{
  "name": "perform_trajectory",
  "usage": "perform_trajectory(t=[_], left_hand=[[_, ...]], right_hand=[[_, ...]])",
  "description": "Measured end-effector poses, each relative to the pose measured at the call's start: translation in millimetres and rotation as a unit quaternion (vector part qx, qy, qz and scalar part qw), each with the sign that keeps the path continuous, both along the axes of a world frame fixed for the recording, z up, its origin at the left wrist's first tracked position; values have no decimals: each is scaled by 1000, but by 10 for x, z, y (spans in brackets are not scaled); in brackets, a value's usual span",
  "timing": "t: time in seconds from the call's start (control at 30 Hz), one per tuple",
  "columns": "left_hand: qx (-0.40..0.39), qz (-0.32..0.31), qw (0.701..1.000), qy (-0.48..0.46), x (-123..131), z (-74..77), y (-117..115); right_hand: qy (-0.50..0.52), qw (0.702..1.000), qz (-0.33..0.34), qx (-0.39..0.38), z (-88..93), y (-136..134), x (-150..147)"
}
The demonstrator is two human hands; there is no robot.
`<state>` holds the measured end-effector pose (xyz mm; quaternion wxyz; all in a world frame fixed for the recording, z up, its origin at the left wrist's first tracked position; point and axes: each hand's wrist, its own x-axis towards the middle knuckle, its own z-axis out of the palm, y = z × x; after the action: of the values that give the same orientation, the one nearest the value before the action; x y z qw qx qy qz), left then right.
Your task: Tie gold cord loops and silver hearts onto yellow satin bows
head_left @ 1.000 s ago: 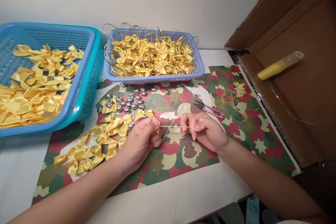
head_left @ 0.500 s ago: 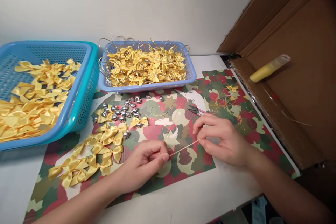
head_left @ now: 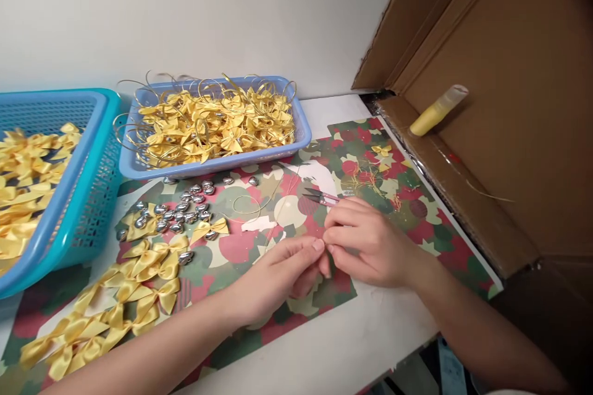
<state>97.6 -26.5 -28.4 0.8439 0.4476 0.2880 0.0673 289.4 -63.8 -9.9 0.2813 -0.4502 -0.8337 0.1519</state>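
Note:
My left hand point(head_left: 296, 265) and my right hand point(head_left: 364, 241) meet fingertip to fingertip above the patterned sheet point(head_left: 278, 315). Both are closed in a pinch on a thin gold cord, mostly covered by the fingers now. A loose loop of gold cord point(head_left: 248, 212) lies beyond them. Just past my right knuckles are small scissors point(head_left: 319, 197), blades pointing left. Several silver bells point(head_left: 180, 215) are scattered left of centre, and one yellow bow point(head_left: 210, 228) has a bell at it. More yellow satin bows point(head_left: 125, 296) lie in a pile beside my left forearm.
A blue basket point(head_left: 213, 168) at the back holds yellow bows with gold loops sticking out. Stacked blue and teal baskets point(head_left: 95, 197) with bows stand at left. Cord scraps point(head_left: 368, 180) lie at right, near a cardboard wall point(head_left: 486, 74) bearing a yellow tube point(head_left: 435, 114).
My hands have come together; the knotted cord stretched between them before is now hidden in my fingers. The view has swung right, so everything on the table appears further left.

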Motion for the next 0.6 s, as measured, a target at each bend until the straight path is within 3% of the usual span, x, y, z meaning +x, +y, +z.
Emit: perform_trajectory(t=[0.13, 0.27, 0.43, 0.6], left_hand=[[-41, 62, 997, -19, 75, -201, -6], [-48, 90, 995, -12, 20, -264, -36], [-39, 98, 994, -18, 24, -273, -70], [-33, 103, 994, -32, 32, -262, -62]], right_hand=[[16, 999, -15, -23, -83, 34, 89], [42, 995, -82, -25, -101, 87, 230], [-86, 968, -234, -40, -252, 179, 265], [-150, 952, -260, -64, -375, 218, 162]])
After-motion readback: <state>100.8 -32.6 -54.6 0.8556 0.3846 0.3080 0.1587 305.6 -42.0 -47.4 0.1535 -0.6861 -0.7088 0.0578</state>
